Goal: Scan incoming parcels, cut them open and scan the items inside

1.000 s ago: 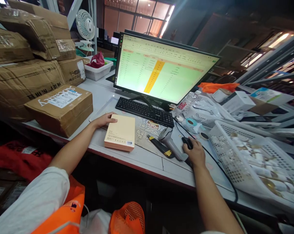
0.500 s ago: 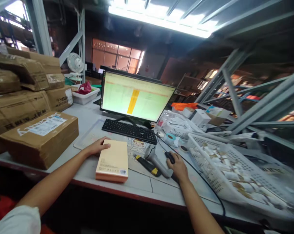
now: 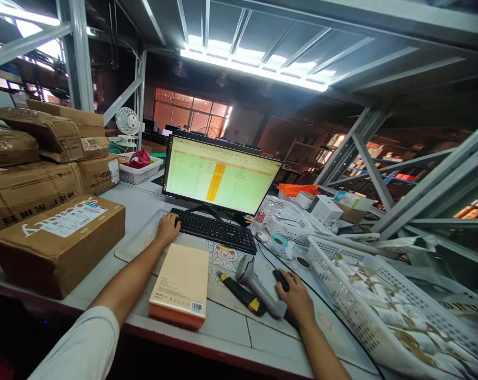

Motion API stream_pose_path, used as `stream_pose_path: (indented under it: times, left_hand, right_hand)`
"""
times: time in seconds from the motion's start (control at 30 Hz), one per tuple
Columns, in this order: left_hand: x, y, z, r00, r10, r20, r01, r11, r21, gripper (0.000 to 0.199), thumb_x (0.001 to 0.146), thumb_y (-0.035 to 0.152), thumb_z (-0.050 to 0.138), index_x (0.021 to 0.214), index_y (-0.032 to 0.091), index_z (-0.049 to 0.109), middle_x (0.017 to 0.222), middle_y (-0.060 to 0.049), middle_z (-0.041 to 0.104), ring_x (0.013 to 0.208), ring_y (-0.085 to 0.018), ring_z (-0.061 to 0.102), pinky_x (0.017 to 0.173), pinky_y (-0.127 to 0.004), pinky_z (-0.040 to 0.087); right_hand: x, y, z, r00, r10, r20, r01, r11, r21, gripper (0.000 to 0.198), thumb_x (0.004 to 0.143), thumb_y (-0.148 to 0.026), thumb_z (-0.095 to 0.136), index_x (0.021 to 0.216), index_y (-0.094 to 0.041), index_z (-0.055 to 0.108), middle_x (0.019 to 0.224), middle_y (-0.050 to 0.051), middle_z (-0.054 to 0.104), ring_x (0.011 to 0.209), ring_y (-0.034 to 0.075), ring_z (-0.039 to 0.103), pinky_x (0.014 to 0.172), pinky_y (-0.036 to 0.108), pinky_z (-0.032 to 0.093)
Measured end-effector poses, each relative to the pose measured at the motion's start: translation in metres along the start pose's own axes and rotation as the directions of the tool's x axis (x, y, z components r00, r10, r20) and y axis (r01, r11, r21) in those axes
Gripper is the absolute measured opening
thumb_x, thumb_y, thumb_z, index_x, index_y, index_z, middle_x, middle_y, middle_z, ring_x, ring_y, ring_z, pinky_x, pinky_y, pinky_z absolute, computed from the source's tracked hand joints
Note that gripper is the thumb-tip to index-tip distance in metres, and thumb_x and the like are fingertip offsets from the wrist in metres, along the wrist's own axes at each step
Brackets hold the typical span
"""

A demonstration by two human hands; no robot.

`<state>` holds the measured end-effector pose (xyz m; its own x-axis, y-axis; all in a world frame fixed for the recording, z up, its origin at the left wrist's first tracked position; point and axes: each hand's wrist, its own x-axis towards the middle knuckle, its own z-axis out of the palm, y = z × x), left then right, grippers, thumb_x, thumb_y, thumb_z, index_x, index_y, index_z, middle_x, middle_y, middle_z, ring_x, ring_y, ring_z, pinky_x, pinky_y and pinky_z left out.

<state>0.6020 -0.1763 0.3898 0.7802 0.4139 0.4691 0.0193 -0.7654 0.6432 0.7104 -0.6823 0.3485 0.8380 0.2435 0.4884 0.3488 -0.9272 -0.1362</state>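
Left fingers [image 3: 175, 218] part-open, empty, at keyboard [image 3: 217, 230] | right fingers [image 3: 291, 277] round mouse [image 3: 280, 280] | knife [image 3: 241, 293], scanner [image 3: 259, 289] between box [image 3: 182, 279], mouse

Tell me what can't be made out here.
In the head view:
Cream rectangular cardboard box: fine print too small.
Black-framed flat monitor: cell entries too small.
Black plastic keyboard: some left-end keys hidden by the left grip.
White perforated plastic basket: near end cut off by frame edge.

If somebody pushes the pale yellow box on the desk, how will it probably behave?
The pale yellow box seems stiff, given its straight edges and square corners. It would probably slide rather than tip, since it lies flat. Its smooth surface may feel slightly slippery.
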Motion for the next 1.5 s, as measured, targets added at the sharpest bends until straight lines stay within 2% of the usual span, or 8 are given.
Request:
stream_pose_path:
  times: [0.1,0.17,0.3,0.47,0.9,1.17,1.3,1.5]
  left_hand:
    - [-0.007,-0.005,0.015,0.991,0.102,0.088,-0.109,0.992,0.071,0.037,0.090,0.033,0.058,0.123,0.021,0.069,0.142,-0.016,0.060,0.139,-0.037,0.046,0.121,-0.052,0.032]
    - [-0.009,-0.009,0.021,0.981,0.128,0.144,-0.146,0.982,0.119,0.044,0.091,0.036,0.060,0.131,0.020,0.067,0.151,-0.015,0.055,0.144,-0.038,0.042,0.124,-0.053,0.028]
    - [-0.009,-0.016,0.026,0.975,0.089,0.206,-0.136,0.964,0.228,0.058,0.095,0.043,0.055,0.147,0.017,0.057,0.163,-0.015,0.041,0.153,-0.041,0.030,0.127,-0.059,0.021]
    - [-0.007,-0.019,0.027,0.967,0.055,0.251,-0.133,0.943,0.305,0.064,0.098,0.050,0.052,0.155,0.020,0.050,0.167,-0.012,0.036,0.156,-0.038,0.025,0.129,-0.055,0.019]
    - [-0.007,-0.019,0.027,0.967,0.045,0.252,-0.134,0.928,0.348,0.065,0.098,0.050,0.053,0.156,0.021,0.049,0.167,-0.012,0.034,0.157,-0.038,0.024,0.130,-0.055,0.019]
    - [-0.007,-0.021,0.029,0.968,0.044,0.247,-0.133,0.925,0.355,0.065,0.098,0.050,0.053,0.156,0.021,0.049,0.167,-0.012,0.035,0.157,-0.038,0.024,0.129,-0.055,0.019]
    - [-0.007,-0.024,0.030,0.969,0.047,0.244,-0.136,0.922,0.362,0.066,0.098,0.052,0.051,0.157,0.023,0.048,0.168,-0.011,0.034,0.156,-0.039,0.026,0.128,-0.057,0.022]
    - [-0.007,-0.023,0.031,0.972,0.065,0.227,-0.151,0.909,0.389,0.063,0.097,0.049,0.053,0.154,0.021,0.051,0.165,-0.011,0.038,0.154,-0.040,0.029,0.127,-0.056,0.024]
  right_hand:
    - [0.000,0.003,0.001,1.000,0.001,0.008,-0.001,1.000,-0.006,0.055,0.090,-0.044,0.042,0.137,-0.027,0.066,0.139,0.011,0.061,0.115,0.033,0.066,0.090,0.046,0.059]
    - [0.000,0.004,0.001,1.000,-0.003,0.019,0.003,1.000,-0.005,0.056,0.090,-0.046,0.043,0.137,-0.027,0.067,0.139,0.011,0.061,0.115,0.033,0.066,0.090,0.047,0.059]
    - [0.001,0.004,0.000,0.999,-0.002,0.049,0.002,1.000,-0.012,0.055,0.092,-0.047,0.040,0.136,-0.027,0.068,0.142,0.009,0.059,0.119,0.032,0.064,0.089,0.046,0.058]
    - [0.000,0.004,0.000,0.999,-0.035,0.025,0.034,0.999,0.012,0.055,0.091,-0.047,0.041,0.133,-0.025,0.070,0.138,0.009,0.061,0.115,0.030,0.065,0.086,0.043,0.058]
    - [0.000,0.010,0.007,0.997,-0.078,-0.016,0.078,0.996,0.043,0.053,0.090,-0.048,0.044,0.130,-0.027,0.071,0.137,0.008,0.062,0.113,0.028,0.066,0.085,0.041,0.058]
    - [0.000,0.013,0.009,0.998,-0.059,0.012,0.058,0.997,0.044,0.054,0.090,-0.049,0.043,0.132,-0.027,0.070,0.140,0.008,0.060,0.117,0.029,0.065,0.087,0.042,0.058]
    - [0.003,0.017,0.014,0.997,-0.073,-0.007,0.073,0.996,0.052,0.055,0.092,-0.048,0.041,0.132,-0.024,0.070,0.138,0.010,0.061,0.117,0.030,0.064,0.091,0.043,0.057]
    - [0.003,0.015,0.016,1.000,-0.025,-0.012,0.025,1.000,0.002,0.053,0.099,-0.044,0.039,0.138,-0.021,0.066,0.142,0.013,0.059,0.123,0.030,0.061,0.103,0.044,0.053]
